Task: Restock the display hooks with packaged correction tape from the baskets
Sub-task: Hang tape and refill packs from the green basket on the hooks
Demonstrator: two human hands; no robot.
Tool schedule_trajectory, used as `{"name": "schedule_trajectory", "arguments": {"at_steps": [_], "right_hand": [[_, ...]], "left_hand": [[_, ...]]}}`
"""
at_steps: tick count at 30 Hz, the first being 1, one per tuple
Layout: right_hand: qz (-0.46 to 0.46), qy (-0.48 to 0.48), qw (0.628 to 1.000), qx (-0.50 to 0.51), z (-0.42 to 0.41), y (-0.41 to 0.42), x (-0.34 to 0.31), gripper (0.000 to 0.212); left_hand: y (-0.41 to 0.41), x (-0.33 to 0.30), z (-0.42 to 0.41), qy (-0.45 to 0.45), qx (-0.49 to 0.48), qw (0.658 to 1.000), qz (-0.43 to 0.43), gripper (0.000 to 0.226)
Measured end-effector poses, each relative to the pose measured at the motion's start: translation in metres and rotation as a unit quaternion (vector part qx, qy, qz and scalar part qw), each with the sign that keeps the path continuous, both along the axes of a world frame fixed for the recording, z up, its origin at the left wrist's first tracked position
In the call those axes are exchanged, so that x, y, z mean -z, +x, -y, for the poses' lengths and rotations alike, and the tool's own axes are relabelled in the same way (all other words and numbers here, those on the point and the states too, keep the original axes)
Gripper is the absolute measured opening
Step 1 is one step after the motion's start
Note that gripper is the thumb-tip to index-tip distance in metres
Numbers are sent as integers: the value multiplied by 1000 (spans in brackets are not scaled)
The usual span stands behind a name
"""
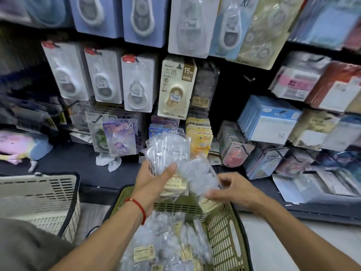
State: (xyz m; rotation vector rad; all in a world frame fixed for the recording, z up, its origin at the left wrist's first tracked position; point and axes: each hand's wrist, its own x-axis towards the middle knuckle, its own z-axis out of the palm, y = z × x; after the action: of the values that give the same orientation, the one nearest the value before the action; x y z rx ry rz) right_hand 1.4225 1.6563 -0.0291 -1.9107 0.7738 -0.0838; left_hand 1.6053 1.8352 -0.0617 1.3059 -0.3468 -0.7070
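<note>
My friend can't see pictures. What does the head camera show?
The left hand and right hand hold clear packets above a green basket of more packets, facing hooks hung with correction tape packs.

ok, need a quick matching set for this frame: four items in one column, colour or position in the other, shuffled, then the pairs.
Items:
1. left hand
2. right hand
3. basket under the hands
4. basket at left

States:
A. white, lower left
B. olive green, holds clear packs
C. grips an upright clear pack
D. pinches a clear pack further right

Pairs: 1-C, 2-D, 3-B, 4-A
</note>
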Motion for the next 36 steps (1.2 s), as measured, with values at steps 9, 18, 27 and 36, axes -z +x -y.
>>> {"name": "schedule_trajectory", "arguments": {"at_steps": [9, 18, 27, 36], "right_hand": [[220, -31, 975, 28, -1, 53, -61, 39], [341, -55, 928, 141, 23, 89, -93, 61], [331, -76, 928, 153, 35, 101, -94, 56], [278, -105, 929, 222, 44, 107, -87, 26]], "left_hand": [[33, -78, 49, 4, 39, 983, 181, 85], [75, -114, 56, 47, -69, 943, 322, 58], [92, -106, 50, 5, -71, 960, 272, 79], [88, -111, 50, -29, -68, 967, 244, 72]]}}
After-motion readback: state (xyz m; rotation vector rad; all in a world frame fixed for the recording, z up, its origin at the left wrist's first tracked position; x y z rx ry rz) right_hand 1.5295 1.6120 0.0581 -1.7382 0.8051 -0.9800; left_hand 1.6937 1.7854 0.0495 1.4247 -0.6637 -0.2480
